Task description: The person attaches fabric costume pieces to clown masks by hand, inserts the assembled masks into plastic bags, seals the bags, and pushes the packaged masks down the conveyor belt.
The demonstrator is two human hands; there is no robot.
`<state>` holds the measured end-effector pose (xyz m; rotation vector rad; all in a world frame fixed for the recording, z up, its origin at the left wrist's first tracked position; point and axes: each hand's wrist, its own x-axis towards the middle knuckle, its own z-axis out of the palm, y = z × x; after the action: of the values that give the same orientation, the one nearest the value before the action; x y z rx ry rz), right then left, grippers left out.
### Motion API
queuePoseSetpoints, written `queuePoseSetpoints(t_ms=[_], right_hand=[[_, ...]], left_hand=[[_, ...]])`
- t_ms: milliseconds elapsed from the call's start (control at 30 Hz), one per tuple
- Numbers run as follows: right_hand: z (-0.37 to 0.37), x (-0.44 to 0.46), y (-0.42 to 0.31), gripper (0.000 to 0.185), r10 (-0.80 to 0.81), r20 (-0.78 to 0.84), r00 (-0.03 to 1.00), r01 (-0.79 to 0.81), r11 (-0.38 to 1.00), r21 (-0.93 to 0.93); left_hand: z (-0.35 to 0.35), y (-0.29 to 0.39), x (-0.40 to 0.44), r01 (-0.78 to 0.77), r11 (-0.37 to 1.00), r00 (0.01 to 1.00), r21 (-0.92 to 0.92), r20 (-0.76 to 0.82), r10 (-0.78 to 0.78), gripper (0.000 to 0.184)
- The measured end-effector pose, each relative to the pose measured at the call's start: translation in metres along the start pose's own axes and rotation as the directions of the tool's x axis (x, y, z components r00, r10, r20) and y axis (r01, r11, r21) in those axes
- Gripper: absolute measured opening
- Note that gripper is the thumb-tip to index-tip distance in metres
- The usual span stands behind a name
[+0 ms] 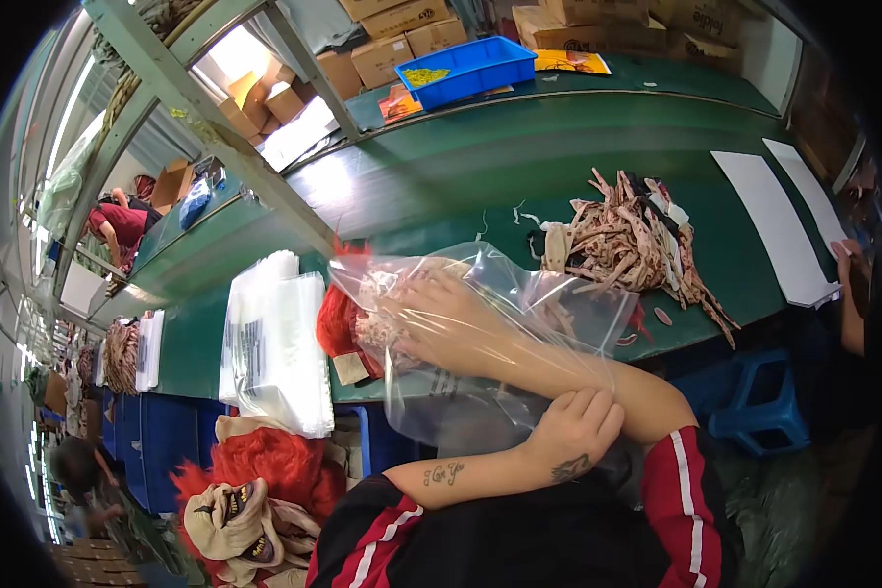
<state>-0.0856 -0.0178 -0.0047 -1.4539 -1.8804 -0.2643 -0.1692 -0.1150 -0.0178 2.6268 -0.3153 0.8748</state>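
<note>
My right hand [451, 314] reaches into a clear plastic bag [500, 392], which surrounds the hand and part of its forearm. Its fingers are closed on a pale, spotted mask with red hair [338, 318] at the table's front edge. I cannot tell how much of the mask lies inside the bag. My left hand [578, 431], crossed beneath the right forearm, is clenched on the bag's edge near its open end. Left of the bag lies a stack of clear bags [276, 343]. More red-haired masks [250, 510] with wrinkled faces sit below, at my left.
A pile of brownish, stringy masks [612, 240] lies on the green table [402, 206]. White card sheets [769, 225] lie at the right, beside another person's hand [848, 260]. A blue tray [475, 73] stands at the back. A diagonal post [255, 176] rises at left; a blue stool [759, 402] stands below right.
</note>
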Motion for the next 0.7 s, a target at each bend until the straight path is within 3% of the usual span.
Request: queuePoseSetpoints(t_ms=[33, 200, 367, 433, 533, 700], right_hand=[[-0.004, 0.004, -0.004, 0.05, -0.038, 0.002, 0.999, 0.038, 0.995, -0.097], [0.004, 0.014, -0.011, 0.045, -0.109, -0.043, 0.993, 0.101, 0.982, -0.159], [0.022, 0.014, -0.023, 0.042, -0.101, 0.026, 0.995, 0.102, 0.993, -0.062], [0.031, 0.012, -0.028, 0.04, -0.092, 0.059, 0.994, 0.094, 0.995, -0.019], [0.041, 0.01, -0.035, 0.038, -0.089, 0.103, 0.991, 0.087, 0.996, 0.03], [0.052, 0.005, -0.042, 0.035, -0.08, 0.165, 0.983, 0.064, 0.993, 0.095]], left_hand=[[-0.001, 0.0, -0.001, 0.002, 1.0, 1.0, 0.019, -0.002, -0.002, 0.015], [-0.003, -0.003, -0.003, -0.006, 1.0, 1.0, -0.003, -0.004, 0.006, 0.015], [-0.004, -0.016, 0.006, 0.026, 1.0, 0.999, 0.011, 0.048, -0.027, 0.015], [-0.002, -0.018, 0.016, 0.183, 0.959, 0.981, -0.218, 0.1, -0.165, 0.017], [-0.001, -0.015, 0.031, 0.303, 0.896, 0.944, -0.326, 0.234, -0.234, 0.019], [-0.008, -0.015, 0.029, 0.311, 0.909, 0.925, -0.278, 0.307, -0.223, 0.017]])
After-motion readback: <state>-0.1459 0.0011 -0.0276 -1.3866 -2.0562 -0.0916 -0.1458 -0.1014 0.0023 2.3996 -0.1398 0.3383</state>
